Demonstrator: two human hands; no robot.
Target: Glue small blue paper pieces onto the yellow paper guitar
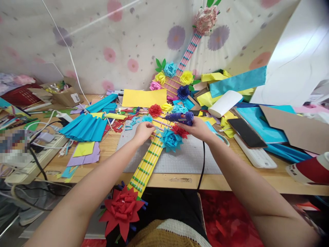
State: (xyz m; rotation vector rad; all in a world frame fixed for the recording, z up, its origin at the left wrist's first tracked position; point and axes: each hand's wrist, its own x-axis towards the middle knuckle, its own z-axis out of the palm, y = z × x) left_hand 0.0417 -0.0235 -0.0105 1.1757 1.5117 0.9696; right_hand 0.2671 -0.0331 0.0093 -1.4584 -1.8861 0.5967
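Note:
A yellow paper guitar (145, 164) with green frets lies across the grey cutting mat (180, 159), its neck pointing toward me. Blue (170, 140) and red (180, 130) paper flowers sit on its body, and a big red flower (122, 209) caps the near end. My left hand (144, 132) is closed, pinching something small against the guitar's strings. My right hand (196, 128) grips a blue glue gun (181, 118) with its nozzle pointing left toward the left hand. The gun's black cord (203, 161) drops over the table edge.
A second flower-covered paper guitar (180, 73) leans on the dotted cloth behind. Folded blue paper (83, 127), a yellow sheet (144, 97), scraps and cables lie at left. At right are a phone (246, 132), white keyboard (255, 156), cardboard (295, 128) and paper rolls.

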